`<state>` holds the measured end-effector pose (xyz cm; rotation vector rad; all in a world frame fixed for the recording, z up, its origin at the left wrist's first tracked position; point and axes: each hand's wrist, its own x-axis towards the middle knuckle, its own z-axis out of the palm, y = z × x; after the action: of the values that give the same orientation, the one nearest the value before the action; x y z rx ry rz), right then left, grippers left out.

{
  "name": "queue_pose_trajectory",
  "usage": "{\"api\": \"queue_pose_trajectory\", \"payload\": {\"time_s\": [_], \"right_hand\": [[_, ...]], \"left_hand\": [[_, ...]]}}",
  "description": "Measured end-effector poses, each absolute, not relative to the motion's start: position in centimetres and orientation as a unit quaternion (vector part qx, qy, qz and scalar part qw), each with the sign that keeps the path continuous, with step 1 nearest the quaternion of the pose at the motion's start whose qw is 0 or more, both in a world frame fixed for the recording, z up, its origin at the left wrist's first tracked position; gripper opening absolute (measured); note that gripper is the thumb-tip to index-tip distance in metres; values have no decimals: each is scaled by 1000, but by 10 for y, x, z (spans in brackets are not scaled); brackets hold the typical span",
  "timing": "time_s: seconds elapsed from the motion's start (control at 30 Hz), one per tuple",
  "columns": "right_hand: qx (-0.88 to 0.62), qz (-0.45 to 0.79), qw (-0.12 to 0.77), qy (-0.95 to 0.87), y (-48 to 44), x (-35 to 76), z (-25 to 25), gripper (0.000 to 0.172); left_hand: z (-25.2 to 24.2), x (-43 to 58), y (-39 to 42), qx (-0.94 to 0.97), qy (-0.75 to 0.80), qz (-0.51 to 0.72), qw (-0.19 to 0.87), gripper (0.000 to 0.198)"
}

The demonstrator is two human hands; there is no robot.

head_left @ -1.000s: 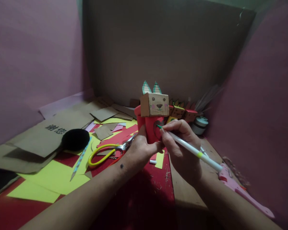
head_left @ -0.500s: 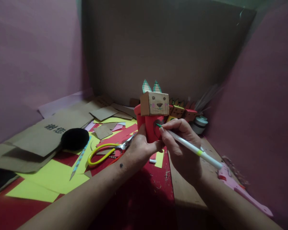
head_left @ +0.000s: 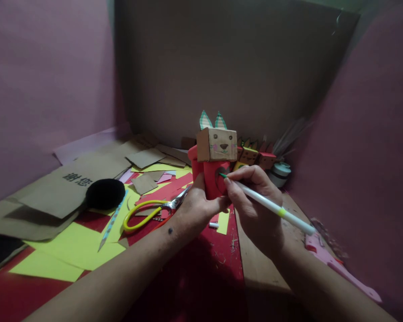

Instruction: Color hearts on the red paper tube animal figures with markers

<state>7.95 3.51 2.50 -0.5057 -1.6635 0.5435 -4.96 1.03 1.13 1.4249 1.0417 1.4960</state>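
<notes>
A cardboard animal figure (head_left: pixel 222 145) stands upright in my left hand (head_left: pixel 199 203), which is wrapped round its red tube body. The figure has a box head with a drawn face and two pointed ears edged in green. In my right hand (head_left: pixel 255 201) a white marker pen (head_left: pixel 267 202) with a green tip is pinched. Its tip meets the red body at a dark round drawn patch, partly covered by my fingers. Beside my left wrist lie yellow-handled scissors (head_left: pixel 147 215), blades toward the figure.
Cardboard pieces (head_left: pixel 57 192), yellow paper (head_left: pixel 70 246), a pencil (head_left: pixel 112 221) and a black round object (head_left: pixel 105 193) lie to the left. Further animal figures (head_left: pixel 250 155) and a pale green jar (head_left: pixel 281 173) stand behind my right hand. A pink glue gun (head_left: pixel 339 268) rests at right.
The marker's back end has swung slightly right and down, while its tip stays on the red body. The figure sits almost where it was.
</notes>
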Motion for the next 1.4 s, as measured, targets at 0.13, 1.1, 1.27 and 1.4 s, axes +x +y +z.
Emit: {"api": "queue_pose_trajectory", "payload": {"time_s": [0.13,1.1,1.27,1.4], "right_hand": [[-225,236,598,-732,33,81,26,6],[-215,228,630,-710,38,82,20,7],[-219,226,616,-722,38,84,23,9],[-219,228,616,-721,37,84,24,10]], "left_hand": [[11,-50,11,562,416,595,397,48],[13,-49,7,554,413,595,411,40],[14,-50,6,557,409,594,412,36],[15,-49,7,558,406,595,412,35]]}}
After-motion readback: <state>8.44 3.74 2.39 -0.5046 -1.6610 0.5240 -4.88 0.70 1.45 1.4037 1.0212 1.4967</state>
